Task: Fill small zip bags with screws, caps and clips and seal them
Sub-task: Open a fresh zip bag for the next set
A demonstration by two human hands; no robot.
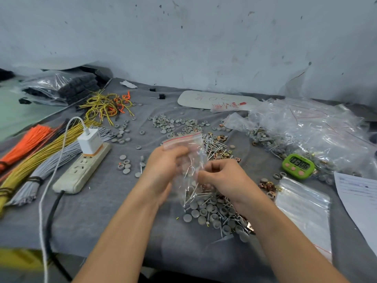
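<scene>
Head view, clear zip bag (193,146), red-striped top, screws (196,195) at bottom

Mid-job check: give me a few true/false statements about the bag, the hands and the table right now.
1. The left hand and the right hand both hold the bag. True.
2. The bag is empty. False: screws show inside it.
3. The timer sits left of the hands. False: it is to their right.
4. A charger is plugged into the power strip. True.
5. Empty bags lie right of the right hand. True.
6. The orange ties lie beside the timer. False: they are at the far left.
</scene>
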